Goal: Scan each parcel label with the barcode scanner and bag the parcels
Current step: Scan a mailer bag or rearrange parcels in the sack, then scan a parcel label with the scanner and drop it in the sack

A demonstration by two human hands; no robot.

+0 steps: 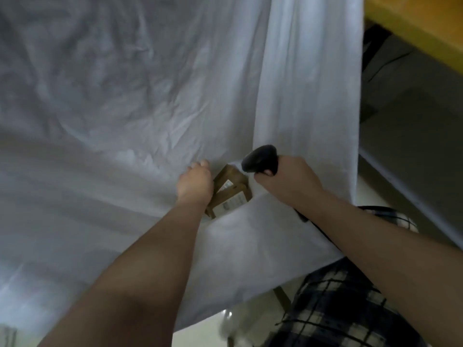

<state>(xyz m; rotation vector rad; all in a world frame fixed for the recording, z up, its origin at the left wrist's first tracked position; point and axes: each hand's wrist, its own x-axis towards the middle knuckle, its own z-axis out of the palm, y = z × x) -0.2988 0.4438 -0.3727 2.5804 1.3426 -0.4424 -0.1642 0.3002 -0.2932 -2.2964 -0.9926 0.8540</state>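
The left hand's (pixel 194 181) fingers (pixel 202 164) curl at the mouth of the white plastic bag (pixel 125 96), pinching its film. Just beside them, touching the hand's right side, a brown parcel (pixel 226 182) sits tilted inside the opening, its label (pixel 231 202) facing up. The right hand (pixel 288 179) wraps its fingers (pixel 263 174) tightly round the black barcode scanner (pixel 260 159), whose head hangs just above the parcel. The bag spreads wide to the left and drapes down the right. A yellow bench (pixel 413 28) edge shows beyond it, and checked clothing (pixel 338 301) below.
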